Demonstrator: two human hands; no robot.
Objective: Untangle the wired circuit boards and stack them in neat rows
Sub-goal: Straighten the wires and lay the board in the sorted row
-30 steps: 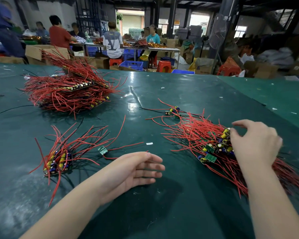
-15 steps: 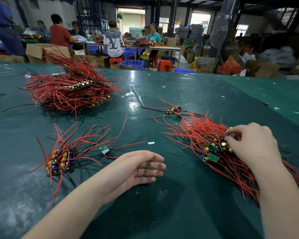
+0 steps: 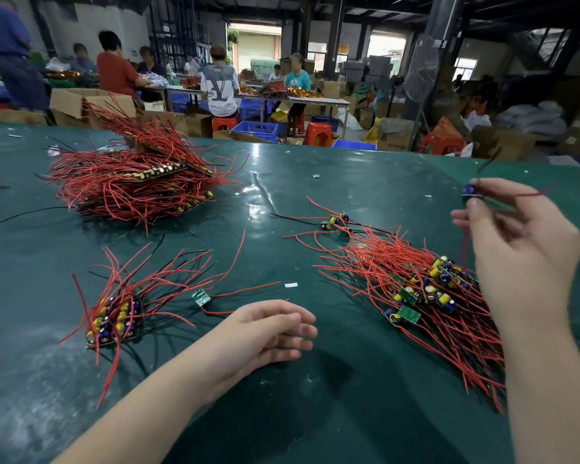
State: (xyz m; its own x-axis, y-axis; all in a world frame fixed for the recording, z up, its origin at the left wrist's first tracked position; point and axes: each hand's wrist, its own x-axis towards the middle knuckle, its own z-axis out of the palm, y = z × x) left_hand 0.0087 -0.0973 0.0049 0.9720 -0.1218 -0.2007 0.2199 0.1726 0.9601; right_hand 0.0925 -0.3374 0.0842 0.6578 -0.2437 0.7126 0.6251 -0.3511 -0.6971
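Green desk runs wide; far edge meets boxes and stools, bare room in the near middle between the hands. Left hand rests on the desk near centre, fingers relaxed, holding nothing. Right hand is raised at right, thumb and fingers pinching a small board with a blue part; its red wire trails right, blurred. Below it a tangled pile of red-wired boards, yellow and blue parts, green undersides. Near left a short stacked row, wires fanning far-right. One loose board just beside it. Far left a big stacked heap.
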